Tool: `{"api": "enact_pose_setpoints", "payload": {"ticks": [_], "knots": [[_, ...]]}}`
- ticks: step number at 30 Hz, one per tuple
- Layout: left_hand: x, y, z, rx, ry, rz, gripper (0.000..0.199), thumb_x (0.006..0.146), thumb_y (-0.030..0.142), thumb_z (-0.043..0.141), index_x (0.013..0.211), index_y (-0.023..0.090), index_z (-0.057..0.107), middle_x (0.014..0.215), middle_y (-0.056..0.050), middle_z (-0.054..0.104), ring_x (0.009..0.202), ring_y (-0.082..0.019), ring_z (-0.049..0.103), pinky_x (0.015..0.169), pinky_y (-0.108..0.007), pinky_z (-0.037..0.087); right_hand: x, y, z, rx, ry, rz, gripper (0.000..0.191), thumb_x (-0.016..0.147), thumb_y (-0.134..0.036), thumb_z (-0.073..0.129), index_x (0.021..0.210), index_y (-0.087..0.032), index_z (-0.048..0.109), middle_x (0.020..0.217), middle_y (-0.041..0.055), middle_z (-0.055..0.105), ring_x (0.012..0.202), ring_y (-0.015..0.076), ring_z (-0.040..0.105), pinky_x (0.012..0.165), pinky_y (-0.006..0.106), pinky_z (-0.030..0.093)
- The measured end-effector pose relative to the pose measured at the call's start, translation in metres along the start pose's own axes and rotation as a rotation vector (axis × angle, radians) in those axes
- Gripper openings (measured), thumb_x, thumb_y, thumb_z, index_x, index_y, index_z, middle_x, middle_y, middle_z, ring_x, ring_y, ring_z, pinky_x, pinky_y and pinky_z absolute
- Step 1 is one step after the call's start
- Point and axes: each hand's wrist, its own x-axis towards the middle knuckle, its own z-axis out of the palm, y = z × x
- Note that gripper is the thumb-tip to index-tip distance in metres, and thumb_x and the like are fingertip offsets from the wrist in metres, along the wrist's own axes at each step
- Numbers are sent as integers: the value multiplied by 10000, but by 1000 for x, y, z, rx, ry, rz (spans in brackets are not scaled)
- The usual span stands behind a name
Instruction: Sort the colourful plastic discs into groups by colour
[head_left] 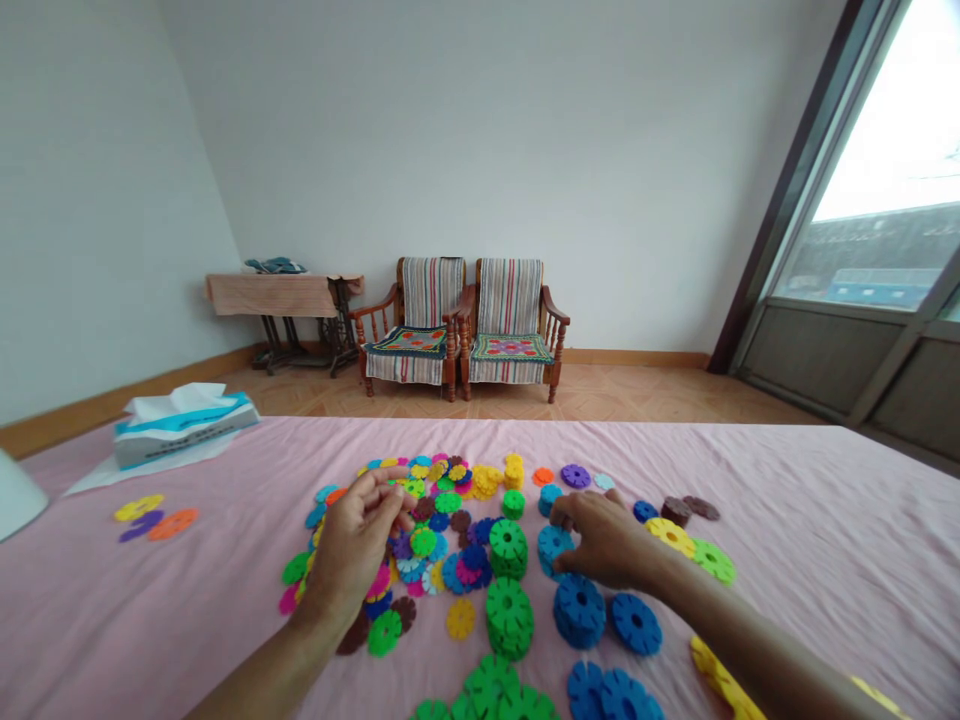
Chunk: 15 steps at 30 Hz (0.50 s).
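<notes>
My left hand is over the left part of a mixed pile of colored notched discs, thumb and fingertips pinched together; whatever they hold is too small to make out. My right hand reaches to a light blue disc stack, fingers curved and apart at its right side, with nothing visible between them. Between the hands runs a column of green stacks. Nearer me are a dark blue stack, a single blue disc and loose green discs.
A tissue box lies at the table's left, with a few loose discs in front. Yellow, lime and brown discs lie beyond my right forearm. Two wooden armchairs stand by the far wall.
</notes>
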Motion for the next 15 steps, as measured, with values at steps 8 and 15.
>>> {"api": "enact_pose_setpoints", "payload": {"ticks": [8,15], "knots": [[16,-3,-18,229,31,125,297,799,414,554,937,159,617,749,-31,694,656,-183,659,633,-286,523,-19,0,-5,70,161,-26,237,794,-271,580,1010,-186,631,975,76,686,929,239,628,839,413,434],[31,-27,-39,1059,-309,218,606,907,529,311,1349,154,485,1445,-145,432,1356,-295,341,1116,-498,216,-89,-5,26,290,422,-207,141,870,-319,523,798,-268,633,700,-9,650,643,158,634,607,260,508]]}}
